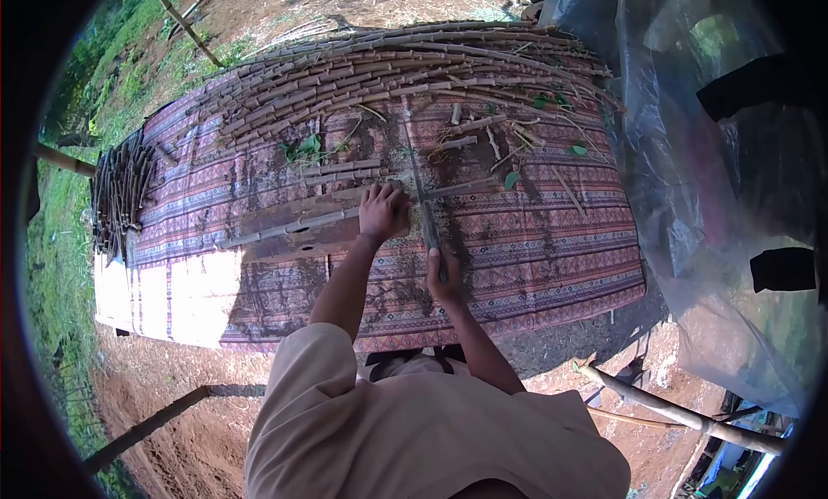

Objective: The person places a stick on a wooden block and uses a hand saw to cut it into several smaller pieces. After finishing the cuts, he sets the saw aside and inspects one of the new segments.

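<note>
My left hand (385,212) is closed around a long woody stem (315,222), pressing it down over a brown wooden board (285,251). The stem runs from the left across to the right, past my fingers. In my right hand (442,277) is the handle of a saw, whose long narrow blade (413,158) points away from me and crosses the stem just right of my left hand. Pale sawdust is scattered around the crossing. Just beyond the board lie short cut stem pieces (343,167).
A large pile of long stems (371,68) spans the far side of the patterned cloth (517,266) on the table. A bundle of short cut stems (123,188) sits at the left end. Loose pieces and leaves (511,180) lie right of the blade. Clear plastic sheeting (668,154) hangs at right.
</note>
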`<state>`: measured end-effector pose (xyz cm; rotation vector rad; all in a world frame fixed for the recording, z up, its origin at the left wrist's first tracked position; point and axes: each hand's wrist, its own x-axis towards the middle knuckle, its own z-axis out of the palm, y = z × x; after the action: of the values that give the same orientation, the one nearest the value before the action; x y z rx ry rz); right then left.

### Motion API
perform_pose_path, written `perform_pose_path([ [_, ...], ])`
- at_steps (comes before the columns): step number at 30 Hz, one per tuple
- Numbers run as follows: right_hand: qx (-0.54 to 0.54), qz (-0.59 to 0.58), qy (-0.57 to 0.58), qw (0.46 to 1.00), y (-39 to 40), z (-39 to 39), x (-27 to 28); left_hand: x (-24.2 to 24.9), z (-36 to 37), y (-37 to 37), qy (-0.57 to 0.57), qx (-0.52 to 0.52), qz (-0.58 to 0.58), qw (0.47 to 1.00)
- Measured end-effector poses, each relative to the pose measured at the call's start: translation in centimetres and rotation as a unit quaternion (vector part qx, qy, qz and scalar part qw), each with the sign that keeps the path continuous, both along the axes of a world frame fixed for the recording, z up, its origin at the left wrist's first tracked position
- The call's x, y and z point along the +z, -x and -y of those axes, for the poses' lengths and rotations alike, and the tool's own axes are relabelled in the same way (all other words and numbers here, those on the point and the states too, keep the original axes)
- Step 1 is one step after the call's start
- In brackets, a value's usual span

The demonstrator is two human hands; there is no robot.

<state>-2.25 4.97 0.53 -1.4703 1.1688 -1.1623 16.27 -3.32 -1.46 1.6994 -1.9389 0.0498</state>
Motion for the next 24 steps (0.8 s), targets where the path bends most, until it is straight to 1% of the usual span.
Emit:
perform_pose_path([
  [2,0.018,0.058,-0.029,0.998,1.4,-3.3,-1.1,-0.2,0.0,0.0,0.006,0.001,0.003,1.000],
  [5,0.021,0.022,-0.027,0.999,1.4,-2.2,-0.7,-0.5,-0.1,-0.3,-0.004,-0.005,0.002,1.000],
  [6,0.008,-0.012,-0.044,0.999,1.1,-0.7,-0.9,-0.4,0.0,-0.3,-0.008,-0.007,-0.003,1.000],
  [9,-0.033,-0.025,-0.044,0.998,-0.3,1.6,0.6,0.0,0.1,-0.1,-0.022,-0.005,-0.009,1.000],
  [12,0.022,0.111,-0.054,0.992,0.9,-3.2,-1.1,-0.2,-0.1,0.1,-0.011,-0.002,0.004,1.000],
  [15,0.010,0.069,-0.023,0.997,0.9,-3.3,-2.2,-0.4,0.3,-0.1,0.000,0.000,0.001,1.000],
  [16,0.013,0.052,-0.051,0.997,0.6,-1.5,-2.4,-0.4,0.0,0.0,-0.003,-0.003,-0.006,1.000],
  [18,-0.024,0.008,-0.033,0.999,-0.5,1.4,-2.6,-0.2,0.4,0.0,-0.006,0.000,-0.014,1.000],
  [19,-0.044,-0.014,-0.026,0.999,-0.8,1.6,-2.5,-0.2,0.1,0.1,-0.011,0.000,-0.018,1.000],
  [20,-0.033,0.019,-0.044,0.998,-0.3,0.6,-2.1,0.0,0.1,0.1,-0.022,-0.002,-0.010,1.000],
  [22,-0.007,0.088,-0.075,0.993,0.8,-2.3,-1.8,-0.2,0.1,0.2,-0.009,0.003,0.001,1.000],
  [24,0.007,0.119,-0.077,0.990,0.8,-3.3,-1.5,0.0,0.6,0.0,0.000,0.006,0.007,1.000],
])
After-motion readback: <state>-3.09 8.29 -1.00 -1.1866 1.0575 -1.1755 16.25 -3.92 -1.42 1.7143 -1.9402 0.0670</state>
